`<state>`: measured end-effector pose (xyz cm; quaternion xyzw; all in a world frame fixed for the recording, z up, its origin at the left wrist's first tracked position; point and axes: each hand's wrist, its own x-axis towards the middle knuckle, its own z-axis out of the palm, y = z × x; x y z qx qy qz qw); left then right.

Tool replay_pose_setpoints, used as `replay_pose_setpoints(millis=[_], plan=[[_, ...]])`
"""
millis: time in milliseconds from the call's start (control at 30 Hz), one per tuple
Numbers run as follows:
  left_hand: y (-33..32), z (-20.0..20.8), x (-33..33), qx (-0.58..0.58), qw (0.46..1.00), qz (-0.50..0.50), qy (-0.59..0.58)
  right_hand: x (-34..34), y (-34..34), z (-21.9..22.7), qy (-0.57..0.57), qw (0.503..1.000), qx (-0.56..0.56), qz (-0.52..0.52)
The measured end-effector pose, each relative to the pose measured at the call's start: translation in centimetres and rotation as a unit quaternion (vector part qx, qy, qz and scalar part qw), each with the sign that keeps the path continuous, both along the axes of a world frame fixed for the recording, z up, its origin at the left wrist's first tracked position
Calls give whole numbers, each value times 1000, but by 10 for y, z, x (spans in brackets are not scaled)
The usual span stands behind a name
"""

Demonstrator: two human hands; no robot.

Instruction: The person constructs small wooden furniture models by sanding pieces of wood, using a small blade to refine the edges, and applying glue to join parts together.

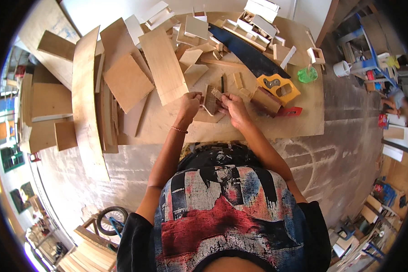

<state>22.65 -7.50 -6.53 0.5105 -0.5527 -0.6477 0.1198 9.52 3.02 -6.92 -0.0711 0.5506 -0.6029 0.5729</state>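
Close to the bench's front edge, my left hand (191,106) is closed at the left side of a small wooden piece (210,100), its fingertips pinched together. From the other side, my right hand (234,109) pinches a small wood strip (216,94) against the upper right of that piece. How the two bits of wood are joined cannot be made out. Just beyond my fingers lie a thin dark pencil-like stick (222,83) and a small pale wood block (238,80). Right of my right hand rests a brown block-like piece (265,101).
A handsaw (279,89) with a yellow handle lies at the right, near a red tool (291,111) and a green cup (307,75). Boards (164,65) crowd the left side of the workbench (299,124). Small box-like wooden pieces (251,31) are heaped at the back.
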Motion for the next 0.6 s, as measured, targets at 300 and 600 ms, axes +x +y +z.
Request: replay_pose_setpoints(millis=[300, 600], plan=[[-4, 16, 4, -27, 984, -61, 167, 18, 4, 34, -54, 989, -67, -117], [-7, 81, 13, 0, 971, -27, 238, 42, 1, 104, 46, 985, -130, -103]])
